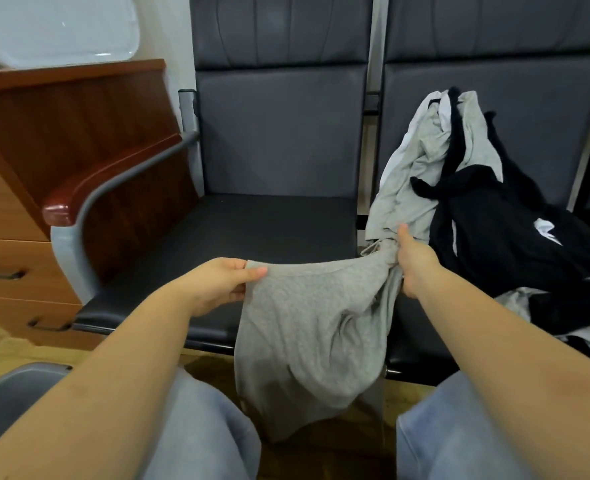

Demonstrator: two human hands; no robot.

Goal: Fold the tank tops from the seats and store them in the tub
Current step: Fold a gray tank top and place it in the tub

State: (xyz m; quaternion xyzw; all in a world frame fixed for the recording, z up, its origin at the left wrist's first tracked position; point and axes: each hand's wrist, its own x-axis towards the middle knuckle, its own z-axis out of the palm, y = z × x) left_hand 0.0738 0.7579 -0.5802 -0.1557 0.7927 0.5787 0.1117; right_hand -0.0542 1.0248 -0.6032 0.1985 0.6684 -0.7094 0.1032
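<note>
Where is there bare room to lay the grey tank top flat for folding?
The left seat cushion, between the wooden armrest and the seat gap, is bare. The right seat is crowded by the pile of tank tops.

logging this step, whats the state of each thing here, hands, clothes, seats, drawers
left hand: pinches the grey top's edge
right hand: grips its bunched other end
grey tank top: unfolded, held up, hanging between the hands
clothes pile: unfolded heap on the right seat
left seat: bare
drawers: shut
</note>
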